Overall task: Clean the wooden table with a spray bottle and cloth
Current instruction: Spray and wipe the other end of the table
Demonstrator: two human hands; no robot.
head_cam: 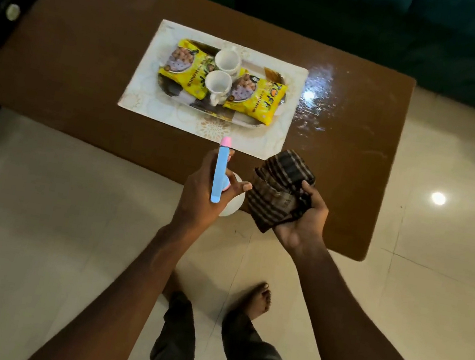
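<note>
blue and pink, the spray bottle (219, 174) sticks up from the left hand (201, 193), whose fingers wrap its neck at the near edge of the wooden table (61, 65); its white body is mostly hidden. beside it the right hand (301, 221) clutches a folded, dark striped cloth (279, 189). on the tray (248, 122), the lettering on the yellow snack packets (255, 97) is too blurred to read.

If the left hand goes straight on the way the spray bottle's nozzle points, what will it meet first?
Likely the near edge of the white placemat, then the tray; how high the left hand hangs above the table is unclear.
</note>
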